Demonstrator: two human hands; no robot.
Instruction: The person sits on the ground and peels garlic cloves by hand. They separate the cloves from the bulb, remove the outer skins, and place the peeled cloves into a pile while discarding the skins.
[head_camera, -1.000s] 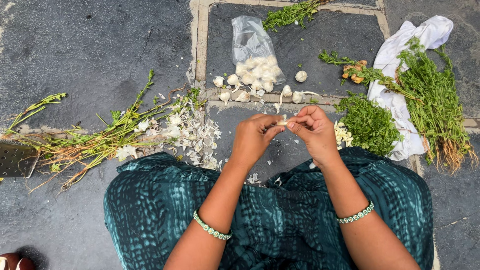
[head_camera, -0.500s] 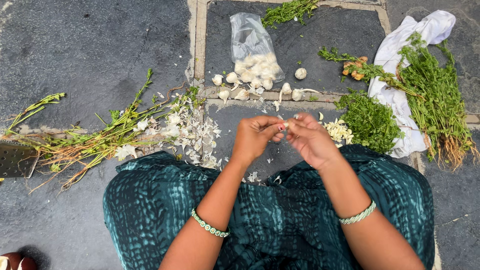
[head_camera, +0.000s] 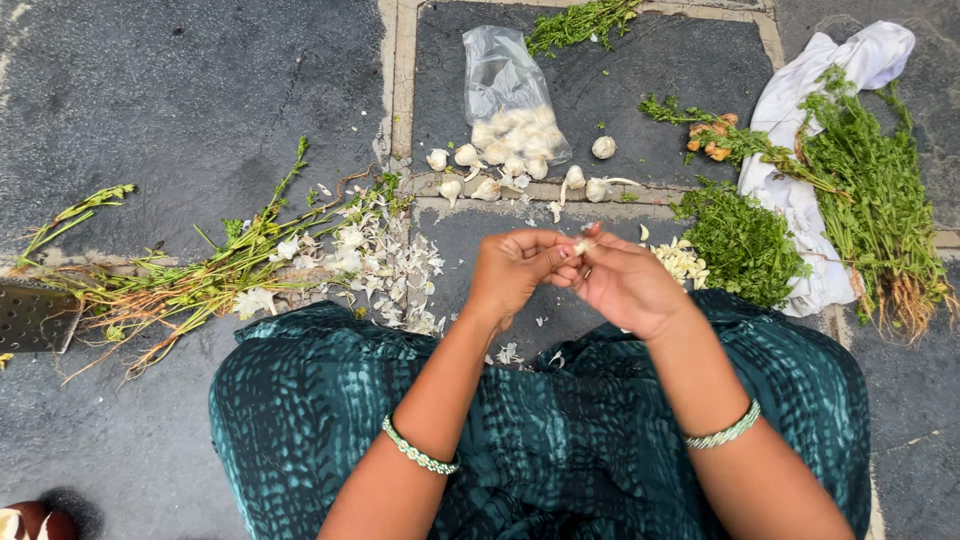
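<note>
— While I sit on the dark stone floor (head_camera: 180, 90) with my teal patterned skirt (head_camera: 540, 430) spread over my lap, the herbs lie on both sides of me: a long bunch of stalks (head_camera: 190, 280) to my left, green bunches on the white cloth (head_camera: 800, 190) to my right.

— And the garlic?

— Ahead of me is the clear plastic bag (head_camera: 505, 100) with whole bulbs in it, and a few loose bulbs (head_camera: 500, 175) sit along the stone seam just below it. Papery skins (head_camera: 385, 265) are heaped near my left knee, and the peeled cloves (head_camera: 680, 262) make a small pile just beside the nearest green bunch.

— So what are your hands doing?

— They meet above my lap. My left hand (head_camera: 515, 270) and my right hand (head_camera: 625, 285) are both pinched shut on one garlic clove (head_camera: 582, 244), fingertip to fingertip.

— How do you peel it well, would you say?

— I think the left should hold the clove steady while the right thumbnail catches the loose edge of skin and pulls it away in strips. A light pinch is best, I judge, since a hard squeeze would bruise it. Working over the lap lets the skin fall on the skirt, where some bits already lie.
</note>
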